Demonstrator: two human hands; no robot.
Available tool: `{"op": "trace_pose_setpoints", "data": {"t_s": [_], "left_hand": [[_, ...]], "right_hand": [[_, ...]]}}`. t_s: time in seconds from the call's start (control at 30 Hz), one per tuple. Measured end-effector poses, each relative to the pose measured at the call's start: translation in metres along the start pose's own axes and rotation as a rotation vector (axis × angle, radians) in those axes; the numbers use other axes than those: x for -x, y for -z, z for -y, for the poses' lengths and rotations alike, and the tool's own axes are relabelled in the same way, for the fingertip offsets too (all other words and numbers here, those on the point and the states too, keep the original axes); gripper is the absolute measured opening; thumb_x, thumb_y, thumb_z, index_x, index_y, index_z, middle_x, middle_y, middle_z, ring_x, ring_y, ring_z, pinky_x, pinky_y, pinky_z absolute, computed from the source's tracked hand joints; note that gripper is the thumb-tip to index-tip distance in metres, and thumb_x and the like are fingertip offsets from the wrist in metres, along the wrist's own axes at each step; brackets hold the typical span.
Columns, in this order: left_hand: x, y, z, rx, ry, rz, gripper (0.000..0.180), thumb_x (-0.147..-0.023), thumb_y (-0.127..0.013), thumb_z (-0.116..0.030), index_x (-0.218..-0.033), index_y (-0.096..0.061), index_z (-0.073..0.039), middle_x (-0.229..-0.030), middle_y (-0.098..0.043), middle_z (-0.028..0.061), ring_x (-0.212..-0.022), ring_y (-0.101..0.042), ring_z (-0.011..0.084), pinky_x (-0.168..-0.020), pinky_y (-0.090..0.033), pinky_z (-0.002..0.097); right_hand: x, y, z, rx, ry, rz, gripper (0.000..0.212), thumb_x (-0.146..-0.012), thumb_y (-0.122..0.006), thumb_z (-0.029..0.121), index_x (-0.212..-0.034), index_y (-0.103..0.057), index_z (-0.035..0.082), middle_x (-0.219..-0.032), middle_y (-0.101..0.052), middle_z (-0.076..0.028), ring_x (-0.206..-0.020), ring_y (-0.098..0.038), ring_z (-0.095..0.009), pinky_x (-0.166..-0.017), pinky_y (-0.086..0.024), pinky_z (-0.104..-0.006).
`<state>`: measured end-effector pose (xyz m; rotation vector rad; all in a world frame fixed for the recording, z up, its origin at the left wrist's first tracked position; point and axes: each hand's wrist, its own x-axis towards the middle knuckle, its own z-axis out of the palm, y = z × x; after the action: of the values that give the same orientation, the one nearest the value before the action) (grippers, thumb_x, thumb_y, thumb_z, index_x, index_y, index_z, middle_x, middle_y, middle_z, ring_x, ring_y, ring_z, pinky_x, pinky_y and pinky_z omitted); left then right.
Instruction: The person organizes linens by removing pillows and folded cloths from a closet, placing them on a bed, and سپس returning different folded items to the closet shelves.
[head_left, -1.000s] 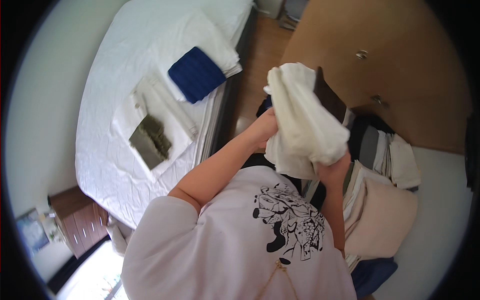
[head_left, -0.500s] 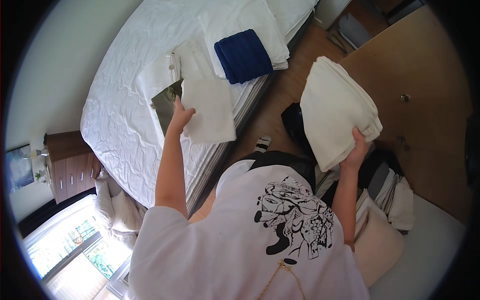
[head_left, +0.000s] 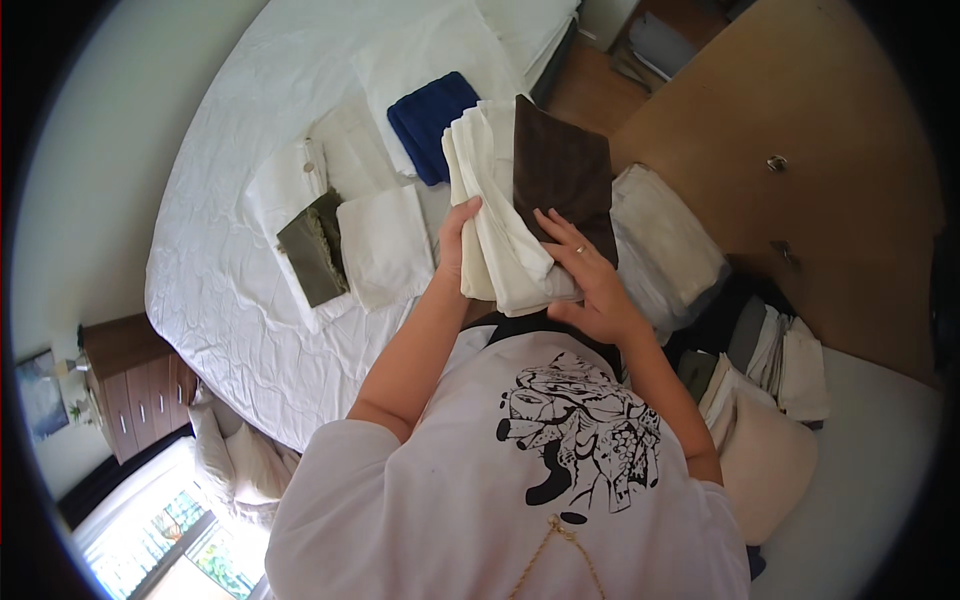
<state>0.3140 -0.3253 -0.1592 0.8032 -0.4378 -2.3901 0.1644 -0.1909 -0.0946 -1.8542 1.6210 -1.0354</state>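
Note:
In front of my chest is a stack of folded white and cream cloths (head_left: 490, 200). A dark brown folded cloth (head_left: 562, 165) lies along the stack's right side, facing up. My left hand (head_left: 460, 245) grips the stack's left edge, thumb on top and the other fingers hidden beneath. Flat across the brown cloth and the white folds rests my right hand (head_left: 595, 290), its fingers spread. To the left on the bed lie an olive-green cloth with a frayed edge (head_left: 318, 255), a folded white cloth (head_left: 385, 245) and a folded navy cloth (head_left: 425, 120).
The white-covered bed (head_left: 210, 220) fills the left. A wooden door-like panel (head_left: 740, 140) stands at the right, with a clear-wrapped cream bundle (head_left: 665, 240) before it. More folded fabrics (head_left: 770, 440) sit at the lower right. A wooden drawer unit (head_left: 140, 390) is at far left.
My left hand has left the olive-green cloth and taken hold of the stack. The stack has moved left to my front, the brown cloth now shows, and my right hand lies flat on it.

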Motion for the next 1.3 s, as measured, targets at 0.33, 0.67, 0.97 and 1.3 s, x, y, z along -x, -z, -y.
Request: {"op": "trace_pose_setpoints", "data": {"t_s": [0.33, 0.67, 0.97, 1.3], "left_hand": [[-0.006, -0.038, 0.020, -0.036, 0.167, 0.117, 0.062, -0.058, -0.048, -0.017, -0.117, -0.047, 0.002, -0.102, -0.059, 0.0194, -0.090, -0.060, 0.0334, -0.082, -0.052, 0.0423], [-0.024, -0.050, 0.039, 0.051, 0.259, 0.206, 0.072, -0.053, -0.048, -0.019, -0.123, -0.045, -0.002, -0.107, -0.058, 0.0182, -0.095, -0.057, 0.0349, -0.089, -0.047, 0.0427], [-0.015, -0.069, 0.069, 0.272, 0.250, 0.280, 0.072, -0.052, -0.048, -0.018, -0.122, -0.046, -0.001, -0.110, -0.057, 0.0193, -0.099, -0.057, 0.0357, -0.093, -0.045, 0.0436], [-0.004, -0.118, 0.111, -0.052, 0.214, 0.019, 0.061, -0.061, -0.045, -0.008, -0.120, -0.042, 0.006, -0.102, -0.056, 0.0210, -0.093, -0.058, 0.0337, -0.086, -0.049, 0.0436]], "right_hand": [[0.027, 0.026, -0.025, -0.177, -0.153, -0.082, 0.078, -0.067, -0.070, 0.032, -0.134, -0.039, 0.007, -0.140, -0.037, -0.010, -0.120, -0.037, -0.031, -0.101, -0.027, -0.0404], [0.030, 0.031, -0.023, 0.209, -0.222, -0.326, 0.065, -0.063, -0.065, 0.007, -0.126, -0.047, 0.005, -0.133, -0.045, -0.009, -0.113, -0.046, -0.028, -0.095, -0.036, -0.0356], [0.076, 0.100, -0.048, -1.165, -0.417, -0.544, 0.055, -0.071, -0.057, -0.001, -0.125, -0.046, 0.001, -0.129, -0.049, -0.013, -0.117, -0.048, -0.025, -0.101, -0.034, -0.0336], [0.103, 0.102, -0.075, -0.520, -0.657, -0.498, 0.049, -0.084, -0.061, 0.020, -0.124, -0.045, -0.003, -0.119, -0.055, -0.013, -0.102, -0.057, -0.023, -0.094, -0.041, -0.0337]]}}
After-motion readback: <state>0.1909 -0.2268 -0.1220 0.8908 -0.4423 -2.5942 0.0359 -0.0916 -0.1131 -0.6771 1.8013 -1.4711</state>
